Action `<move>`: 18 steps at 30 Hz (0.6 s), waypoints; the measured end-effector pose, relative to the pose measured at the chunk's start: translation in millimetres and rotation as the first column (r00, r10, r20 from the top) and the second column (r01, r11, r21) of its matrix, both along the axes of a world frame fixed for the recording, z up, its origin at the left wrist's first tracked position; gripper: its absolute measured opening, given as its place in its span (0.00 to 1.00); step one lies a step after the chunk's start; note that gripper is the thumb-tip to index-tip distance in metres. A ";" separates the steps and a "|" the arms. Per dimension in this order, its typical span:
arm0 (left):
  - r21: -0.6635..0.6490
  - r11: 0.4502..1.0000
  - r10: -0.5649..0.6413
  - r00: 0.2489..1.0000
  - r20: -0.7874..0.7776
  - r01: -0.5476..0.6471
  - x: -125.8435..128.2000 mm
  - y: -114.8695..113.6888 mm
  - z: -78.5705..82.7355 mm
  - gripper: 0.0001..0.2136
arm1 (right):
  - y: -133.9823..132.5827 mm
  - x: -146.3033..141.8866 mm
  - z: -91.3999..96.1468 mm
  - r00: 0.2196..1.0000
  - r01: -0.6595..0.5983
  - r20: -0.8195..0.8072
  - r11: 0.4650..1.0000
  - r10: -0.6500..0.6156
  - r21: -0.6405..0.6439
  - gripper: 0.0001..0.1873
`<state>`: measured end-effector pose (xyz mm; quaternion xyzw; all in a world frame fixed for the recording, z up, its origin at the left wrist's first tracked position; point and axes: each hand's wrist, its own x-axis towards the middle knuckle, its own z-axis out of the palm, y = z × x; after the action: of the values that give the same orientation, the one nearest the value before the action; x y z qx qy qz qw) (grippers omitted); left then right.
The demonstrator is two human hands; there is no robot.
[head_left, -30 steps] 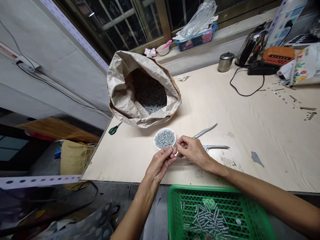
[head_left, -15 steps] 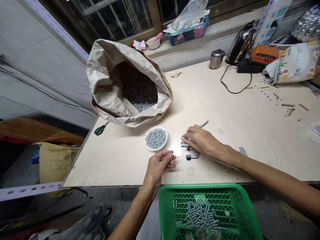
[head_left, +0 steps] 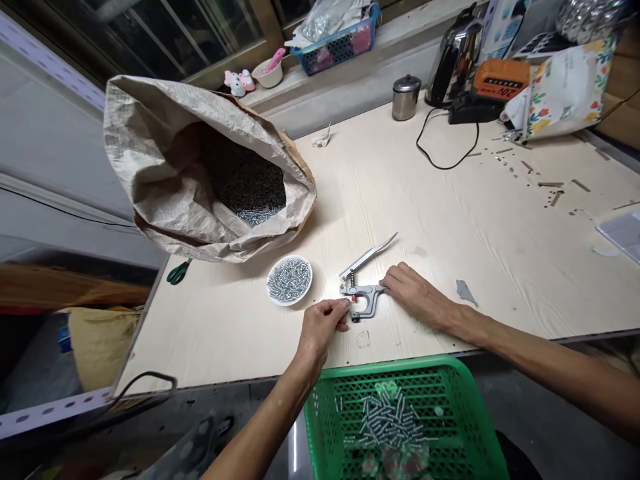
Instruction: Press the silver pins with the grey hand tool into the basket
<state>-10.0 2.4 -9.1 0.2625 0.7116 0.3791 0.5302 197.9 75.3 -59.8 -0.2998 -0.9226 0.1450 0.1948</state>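
A pair of grey snap-fastener pliers lies on the table, its upper handle raised, with a spring and a red part by the jaw. My right hand is closed round the end of the lower handle. At the open jaw, my left hand pinches thumb and forefinger together; what they hold is too small to make out. Left of the pliers stands a white bowl heaped with small silver metal pieces. Below, a green basket holds a pile of longer silver pieces.
A big paper-lined sack of metal pieces leans at the back left. Green-handled scissors lie beneath it. A grey scrap is right of my right hand. A metal canister, kettle and cable stand farther back.
My right hand has shifted from atop the pliers to the handle end, and the upper handle now shows raised. My left hand has come up to the jaw. The camera view has turned.
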 end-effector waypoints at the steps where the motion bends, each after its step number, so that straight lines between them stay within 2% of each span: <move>1: 0.002 1.000 0.000 1.000 0.000 0.000 0.5 -0.1 -0.1 0.16 | -1.3 0.3 -0.5 1.000 0.002 -0.003 1.000 -0.002 0.012 0.14; 7: -0.033 0.999 -0.018 0.999 -0.039 0.017 4.9 1.7 0.1 0.18 | -4.8 -0.7 -1.8 0.999 0.037 -0.035 0.998 -0.035 0.046 0.14; 13: -0.091 0.996 -0.027 0.998 -0.064 0.021 8.4 4.0 2.2 0.14 | -6.8 -1.7 2.5 0.998 0.056 -0.046 0.994 -0.052 0.097 0.16; 18: -0.141 0.990 -0.023 0.998 -0.059 0.015 11.5 4.0 10.3 0.09 | -9.6 -2.1 5.2 0.998 0.069 -0.020 0.991 -0.067 0.115 0.15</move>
<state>1.5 6.4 1.2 0.2427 0.7498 0.3147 0.5290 195.9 65.7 -54.6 -0.3181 -0.9171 0.0868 0.2240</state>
